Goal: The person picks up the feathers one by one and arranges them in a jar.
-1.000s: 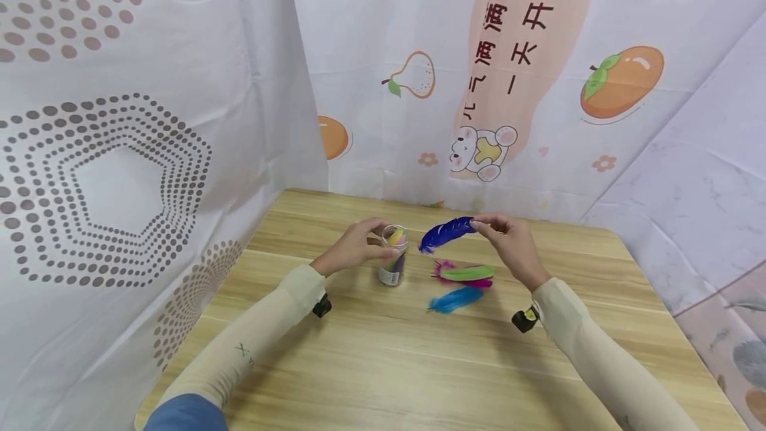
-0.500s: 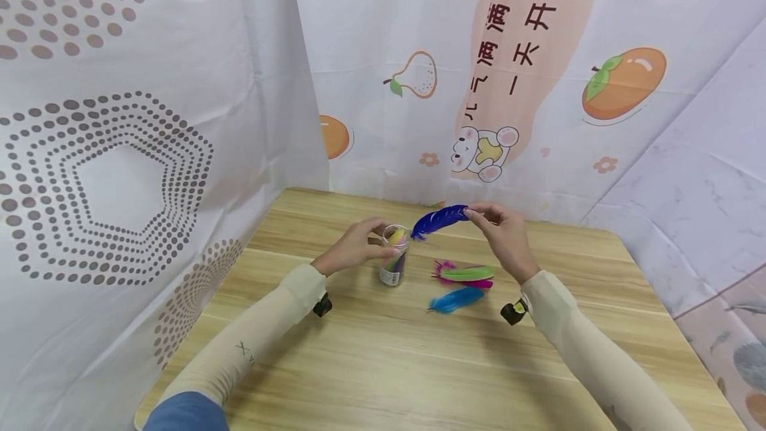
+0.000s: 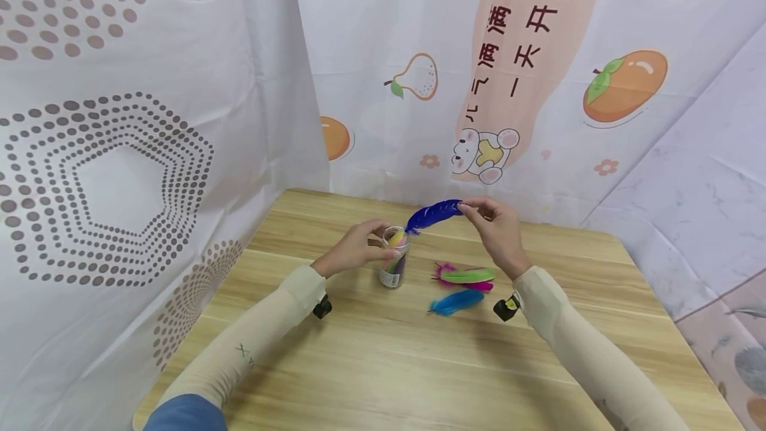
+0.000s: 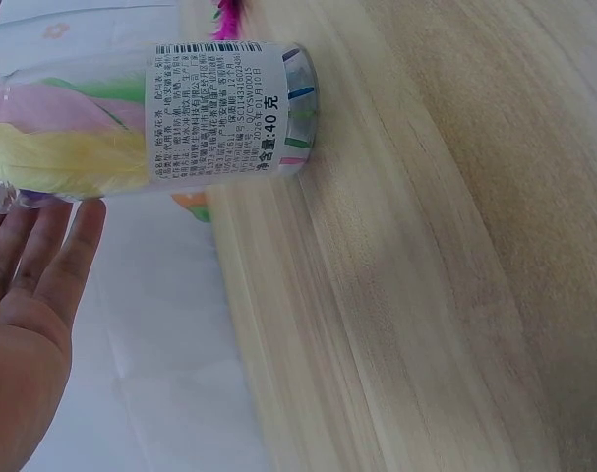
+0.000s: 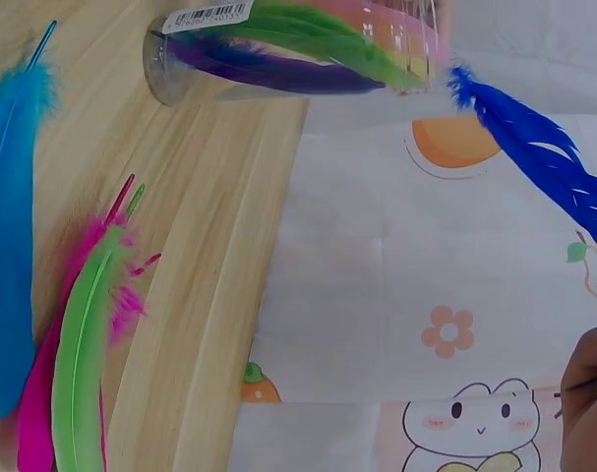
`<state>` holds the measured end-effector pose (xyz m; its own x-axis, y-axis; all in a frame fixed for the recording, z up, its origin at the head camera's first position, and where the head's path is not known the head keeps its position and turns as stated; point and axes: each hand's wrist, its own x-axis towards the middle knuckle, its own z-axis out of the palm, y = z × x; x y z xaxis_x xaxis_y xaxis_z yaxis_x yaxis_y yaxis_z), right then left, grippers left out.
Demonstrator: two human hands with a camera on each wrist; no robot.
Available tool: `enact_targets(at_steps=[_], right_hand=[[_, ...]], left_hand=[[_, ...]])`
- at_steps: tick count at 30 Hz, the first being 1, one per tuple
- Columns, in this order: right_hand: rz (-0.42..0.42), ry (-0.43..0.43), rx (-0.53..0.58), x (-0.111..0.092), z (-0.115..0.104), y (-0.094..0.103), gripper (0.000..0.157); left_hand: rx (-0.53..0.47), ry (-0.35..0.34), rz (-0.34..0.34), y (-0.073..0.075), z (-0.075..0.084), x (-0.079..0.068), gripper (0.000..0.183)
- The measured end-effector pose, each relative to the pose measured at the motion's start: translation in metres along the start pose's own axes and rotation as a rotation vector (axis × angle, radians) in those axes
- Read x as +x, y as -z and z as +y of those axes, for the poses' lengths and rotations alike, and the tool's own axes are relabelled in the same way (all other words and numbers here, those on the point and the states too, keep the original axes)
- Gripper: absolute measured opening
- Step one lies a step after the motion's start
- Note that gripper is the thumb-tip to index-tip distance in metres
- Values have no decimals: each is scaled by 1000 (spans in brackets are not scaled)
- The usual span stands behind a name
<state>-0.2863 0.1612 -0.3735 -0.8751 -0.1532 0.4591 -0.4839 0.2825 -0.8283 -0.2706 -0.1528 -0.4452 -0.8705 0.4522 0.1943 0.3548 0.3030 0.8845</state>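
Note:
A clear plastic jar (image 3: 391, 271) with a printed label (image 4: 219, 113) stands on the table, and yellow, pink, green and purple feathers (image 5: 308, 49) show inside it. My left hand (image 3: 356, 245) holds the jar near its top, thumb in front and fingers behind. Between thumb and fingertips my right hand (image 3: 493, 225) pinches one end of a dark blue feather (image 3: 432, 216). That feather slants down to the left, its fluffy end right at the jar's rim. In the right wrist view only part of the right hand (image 5: 588, 383) shows, at the edge.
Right of the jar, a lime green feather (image 3: 469, 276) lies over magenta feathers (image 3: 483, 285) on the wooden table (image 3: 371, 364). Nearer the front lies a light blue feather (image 3: 457, 302). A printed white cloth (image 3: 371, 85) hangs behind the table, and another (image 3: 137, 185) hangs at the left.
My right hand has moved left and slightly up, bringing the dark blue feather from beside the jar to its rim. The left hand and the jar have stayed in place.

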Motion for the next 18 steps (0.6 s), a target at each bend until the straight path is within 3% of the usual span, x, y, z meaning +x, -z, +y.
enact_targets(at_steps=[8, 13, 18], right_hand=[[-19, 98, 6, 2, -4, -18, 15], [-32, 177, -53, 2, -4, -29, 11], [-103, 244, -110, 1, -3, -36, 10]], left_hand=[[30, 1, 6, 1, 1, -2, 50], [50, 11, 16, 1, 4, -3, 54], [38, 9, 17, 1, 6, -2, 52]])
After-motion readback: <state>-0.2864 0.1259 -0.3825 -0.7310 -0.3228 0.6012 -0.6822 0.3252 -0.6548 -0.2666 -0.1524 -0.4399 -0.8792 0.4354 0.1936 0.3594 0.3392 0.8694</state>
